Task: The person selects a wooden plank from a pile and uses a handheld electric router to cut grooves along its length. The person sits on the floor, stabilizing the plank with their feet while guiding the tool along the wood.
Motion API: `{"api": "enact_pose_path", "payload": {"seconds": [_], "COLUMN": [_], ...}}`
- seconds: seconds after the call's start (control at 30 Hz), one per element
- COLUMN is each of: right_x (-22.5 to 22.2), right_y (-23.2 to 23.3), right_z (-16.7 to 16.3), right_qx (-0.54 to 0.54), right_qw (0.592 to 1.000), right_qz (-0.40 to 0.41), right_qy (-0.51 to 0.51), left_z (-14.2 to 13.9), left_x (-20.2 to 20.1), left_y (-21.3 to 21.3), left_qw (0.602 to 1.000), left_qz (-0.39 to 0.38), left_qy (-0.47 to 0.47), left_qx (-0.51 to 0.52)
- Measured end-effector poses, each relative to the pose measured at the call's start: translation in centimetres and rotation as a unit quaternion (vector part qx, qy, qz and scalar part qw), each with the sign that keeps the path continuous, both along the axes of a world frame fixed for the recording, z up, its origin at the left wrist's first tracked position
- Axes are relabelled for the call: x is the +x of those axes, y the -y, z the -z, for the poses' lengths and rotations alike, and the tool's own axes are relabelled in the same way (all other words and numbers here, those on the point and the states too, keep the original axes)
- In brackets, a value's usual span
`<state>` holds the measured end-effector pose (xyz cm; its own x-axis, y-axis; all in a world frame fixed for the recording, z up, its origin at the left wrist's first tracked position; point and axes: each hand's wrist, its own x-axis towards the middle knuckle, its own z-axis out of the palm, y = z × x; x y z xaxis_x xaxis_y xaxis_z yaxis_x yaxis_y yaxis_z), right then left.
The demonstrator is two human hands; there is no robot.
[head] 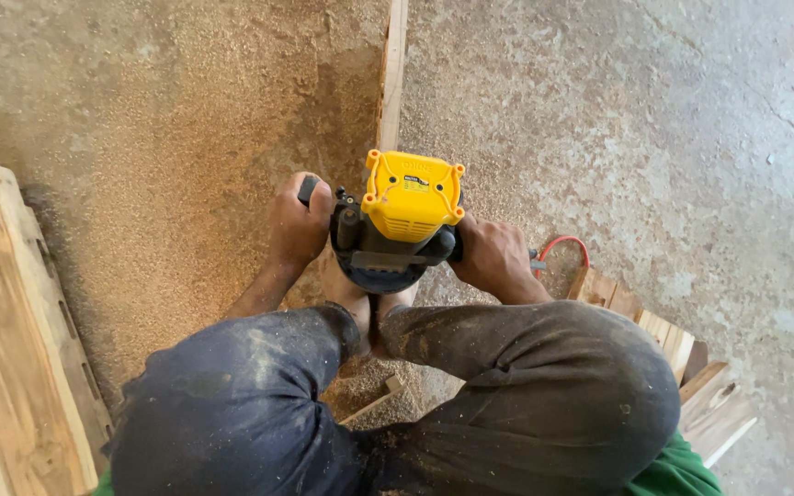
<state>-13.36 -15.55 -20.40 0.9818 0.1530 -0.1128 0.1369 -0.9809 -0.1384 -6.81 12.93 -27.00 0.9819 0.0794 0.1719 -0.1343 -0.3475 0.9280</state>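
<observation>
On the sawdust-strewn floor (186, 119), your left hand (298, 225) and right hand (491, 257) clamp the yellow router (406, 216) between them — astride the narrow wood strip (391, 73) running straight ahead.

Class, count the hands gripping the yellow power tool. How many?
2: the left hand grips the handle on the yellow router's left side; the right hand grips its right side.

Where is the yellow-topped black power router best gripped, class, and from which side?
By its two black side handles, one hand from each side. The yellow-topped black power router stands upright on the narrow wooden strip, where the left hand and right hand grip it.
</observation>
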Motion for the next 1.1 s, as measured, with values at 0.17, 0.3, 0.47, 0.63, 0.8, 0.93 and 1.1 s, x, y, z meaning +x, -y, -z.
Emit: {"api": "enact_pose_path", "payload": {"seconds": [0.17,0.3,0.47,0.63,0.8,0.93,1.1], "right_x": [-0.2,-0.3,-0.5,-0.5,-0.8,-1.0,-1.4], "right_y": [-0.1,-0.2,-0.1,0.2,0.3,0.4,0.5], "right_z": [-0.1,0.0,0.4,0.8,0.9,1.3,1.9], "right_qx": [0.018,0.008,-0.008,-0.016,0.013,-0.013,0.006], "right_qw": [1.000,1.000,1.000,1.000,0.999,1.000,0.999], "right_qz": [-0.009,-0.001,0.004,-0.018,-0.033,-0.012,-0.040], "right_qy": [0.017,0.010,-0.001,-0.008,0.011,-0.024,0.013], "left_z": [-0.2,-0.2,-0.5,-0.8,-0.5,0.1,0.3], "left_x": [-0.1,-0.1,-0.4,-0.8,-0.9,-1.0,-1.3], "left_y": [0.0,-0.1,-0.1,-0.2,-0.2,-0.2,-0.3], "left_qw": [1.000,0.999,0.998,0.999,0.998,0.998,0.997], "left_qz": [0.007,0.019,0.021,0.012,0.019,0.017,0.030], "left_qy": [-0.017,-0.023,-0.023,-0.030,-0.015,-0.006,-0.007], "left_qx": [-0.020,-0.041,-0.048,-0.030,-0.052,-0.054,-0.069]}}
